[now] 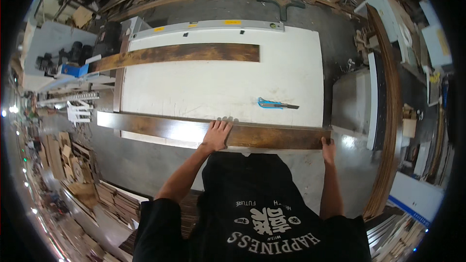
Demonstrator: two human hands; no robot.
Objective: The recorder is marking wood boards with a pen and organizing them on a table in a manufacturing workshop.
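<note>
A long brown wood-grain plank [276, 136] lies along the near edge of a white worktable [218, 87], its left end jutting past the tabletop. My left hand [217, 135] rests across the middle of this plank, fingers curled toward its far edge. At the plank's right end, my right hand [328, 148] is closed around the corner. Beyond my hands, a blue utility knife [277, 104] lies on the table. Farther back, a second brown plank [194, 53] lies nearly parallel, its left end beside a blue item [74, 70].
A silver spirit level [208, 25] lies along the table's far edge. On the right stands a tall stack of long brown boards [391, 97]. Black machinery [107, 36] sits at the far left. Cardboard and wood scraps [73, 165] lie on the left floor.
</note>
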